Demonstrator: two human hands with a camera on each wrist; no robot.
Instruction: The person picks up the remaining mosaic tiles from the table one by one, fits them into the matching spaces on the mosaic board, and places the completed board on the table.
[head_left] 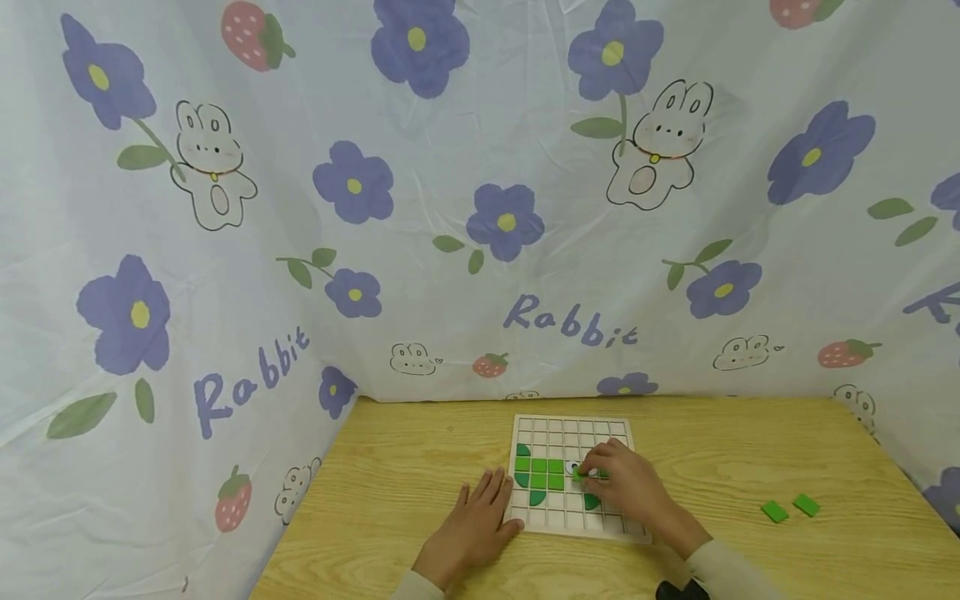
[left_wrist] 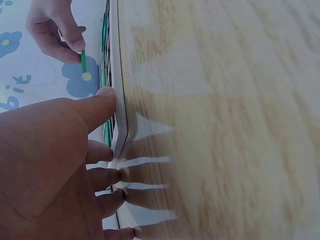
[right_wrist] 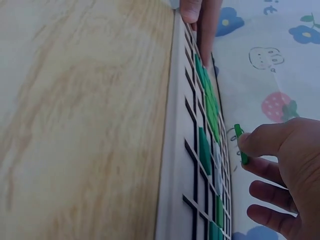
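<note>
A white grid board lies on the table, with light green square tiles and dark green rounded tiles set in its cells. My right hand is over the board's right half. Between thumb and index finger it pinches a thin green tile, held just above the grid; the other fingers are loosely bent. My left hand rests at the board's left edge, fingers spread on the table and thumb against the board's rim. A white tile with an eye print shows partly beside the right fingertips.
Two loose green square tiles lie on the wooden table to the right of the board. A black object sits at the front edge, near the right sleeve. A printed cloth with flowers and rabbits hangs behind and beside the table.
</note>
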